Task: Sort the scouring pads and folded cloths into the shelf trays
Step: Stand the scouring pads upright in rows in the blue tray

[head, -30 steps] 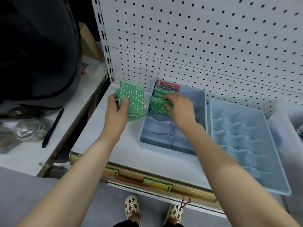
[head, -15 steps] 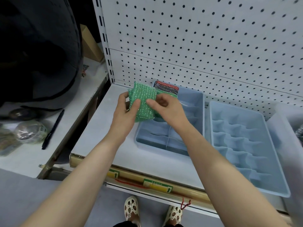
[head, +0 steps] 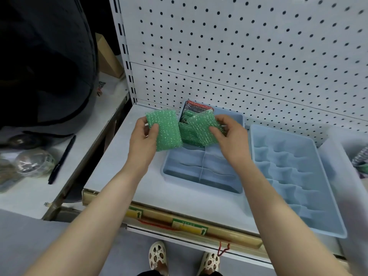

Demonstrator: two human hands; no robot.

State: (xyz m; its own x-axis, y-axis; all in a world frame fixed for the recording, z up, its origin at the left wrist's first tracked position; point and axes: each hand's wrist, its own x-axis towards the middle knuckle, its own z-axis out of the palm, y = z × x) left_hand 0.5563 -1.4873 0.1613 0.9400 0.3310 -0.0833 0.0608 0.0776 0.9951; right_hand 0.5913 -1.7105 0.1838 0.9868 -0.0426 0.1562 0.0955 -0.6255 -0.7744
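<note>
While the left hand (head: 143, 136) gripped one green scouring pad (head: 165, 132) w/ thumb across its face, held above the shelf (head: 111, 172) just left of the divided blue tray (head: 201, 168), the right hand (head: 229, 136) pinched a 2nd green pad (head: 203, 128) over the tray's back compartments, where more pads (head: 196, 108) sat. Another blue tray (head: 294, 176) lay beside it, to the right.

Glittery green scouring pads (head: 165, 132), pale blue trays (head: 201, 172).
</note>
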